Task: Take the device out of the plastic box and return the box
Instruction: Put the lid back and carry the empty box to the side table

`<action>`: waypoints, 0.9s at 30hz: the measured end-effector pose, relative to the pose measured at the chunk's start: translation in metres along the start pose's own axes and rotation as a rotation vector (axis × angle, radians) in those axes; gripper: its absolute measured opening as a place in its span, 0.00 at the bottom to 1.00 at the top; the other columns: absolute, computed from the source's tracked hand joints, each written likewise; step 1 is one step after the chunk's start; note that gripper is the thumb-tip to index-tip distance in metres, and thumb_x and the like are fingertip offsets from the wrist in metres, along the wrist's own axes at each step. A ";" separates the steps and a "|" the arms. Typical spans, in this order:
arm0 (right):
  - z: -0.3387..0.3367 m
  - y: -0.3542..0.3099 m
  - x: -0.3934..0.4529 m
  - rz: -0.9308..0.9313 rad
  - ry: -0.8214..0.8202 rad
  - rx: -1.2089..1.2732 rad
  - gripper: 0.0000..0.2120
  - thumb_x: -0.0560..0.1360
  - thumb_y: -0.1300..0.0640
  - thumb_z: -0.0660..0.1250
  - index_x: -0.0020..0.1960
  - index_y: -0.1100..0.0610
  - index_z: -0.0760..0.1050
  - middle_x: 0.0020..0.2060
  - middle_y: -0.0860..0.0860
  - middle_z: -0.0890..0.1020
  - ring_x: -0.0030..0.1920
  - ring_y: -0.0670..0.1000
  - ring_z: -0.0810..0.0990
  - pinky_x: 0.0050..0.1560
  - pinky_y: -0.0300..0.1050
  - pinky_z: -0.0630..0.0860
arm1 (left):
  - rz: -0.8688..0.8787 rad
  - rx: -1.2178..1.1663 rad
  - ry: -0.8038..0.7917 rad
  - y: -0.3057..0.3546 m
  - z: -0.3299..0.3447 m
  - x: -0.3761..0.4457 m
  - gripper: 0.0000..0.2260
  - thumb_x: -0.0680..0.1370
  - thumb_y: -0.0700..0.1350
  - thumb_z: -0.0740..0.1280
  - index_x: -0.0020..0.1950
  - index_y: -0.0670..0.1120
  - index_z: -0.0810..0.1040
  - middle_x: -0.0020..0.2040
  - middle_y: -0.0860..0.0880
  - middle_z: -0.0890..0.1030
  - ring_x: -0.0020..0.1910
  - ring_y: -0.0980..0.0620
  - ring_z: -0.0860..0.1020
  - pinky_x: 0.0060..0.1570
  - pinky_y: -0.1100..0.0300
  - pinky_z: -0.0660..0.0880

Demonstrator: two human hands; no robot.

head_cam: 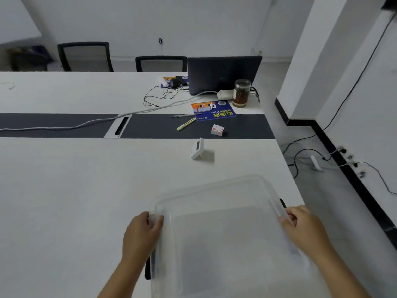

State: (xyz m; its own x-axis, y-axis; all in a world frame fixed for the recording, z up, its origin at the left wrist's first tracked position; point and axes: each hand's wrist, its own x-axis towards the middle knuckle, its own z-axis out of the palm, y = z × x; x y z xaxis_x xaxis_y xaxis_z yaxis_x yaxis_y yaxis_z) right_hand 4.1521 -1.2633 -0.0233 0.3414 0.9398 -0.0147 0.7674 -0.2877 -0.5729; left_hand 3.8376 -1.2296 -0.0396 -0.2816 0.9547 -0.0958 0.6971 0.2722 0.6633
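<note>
A clear plastic box [221,239] sits low and right of centre, over the near right corner of the white table [75,190]. Nothing shows inside it. My left hand [140,235] grips the box's left rim, thumb over the edge. My right hand [304,227] grips the right rim. A small white device [197,149] with a screen stands propped upright on the table, beyond the box and apart from it.
A dark strip with a cable slot [120,125] crosses the table. On or near it lie a yellow pen [185,124], a small red-and-white box [217,130] and a blue booklet [213,109]. Farther back are a jar [241,93] and a laptop [223,74]. Cables trail on the floor at right.
</note>
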 end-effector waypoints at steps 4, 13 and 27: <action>0.002 0.000 -0.004 0.055 0.032 -0.022 0.06 0.70 0.66 0.66 0.45 0.68 0.76 0.33 0.52 0.69 0.34 0.58 0.70 0.35 0.46 0.65 | 0.038 0.052 -0.021 0.006 0.011 0.000 0.09 0.76 0.47 0.59 0.40 0.43 0.69 0.32 0.50 0.71 0.34 0.49 0.70 0.29 0.60 0.63; 0.009 -0.002 -0.001 0.098 0.083 -0.070 0.09 0.72 0.65 0.64 0.49 0.69 0.75 0.39 0.58 0.72 0.40 0.64 0.76 0.38 0.46 0.64 | 0.050 0.039 -0.023 0.020 0.016 0.014 0.13 0.78 0.47 0.56 0.55 0.39 0.71 0.37 0.46 0.75 0.42 0.43 0.75 0.37 0.56 0.64; 0.020 -0.016 0.033 0.069 0.080 -0.124 0.11 0.76 0.62 0.58 0.34 0.60 0.65 0.29 0.51 0.64 0.36 0.55 0.66 0.34 0.45 0.57 | 0.056 0.171 -0.071 0.044 0.022 0.071 0.16 0.79 0.48 0.52 0.55 0.37 0.71 0.48 0.37 0.79 0.41 0.43 0.72 0.41 0.56 0.65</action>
State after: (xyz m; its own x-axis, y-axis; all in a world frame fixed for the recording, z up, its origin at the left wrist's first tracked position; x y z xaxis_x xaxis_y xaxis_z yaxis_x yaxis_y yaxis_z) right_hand 4.1400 -1.2244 -0.0307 0.4344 0.9006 0.0177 0.8000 -0.3767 -0.4670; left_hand 3.8631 -1.1472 -0.0335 -0.1960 0.9734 -0.1188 0.8139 0.2290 0.5340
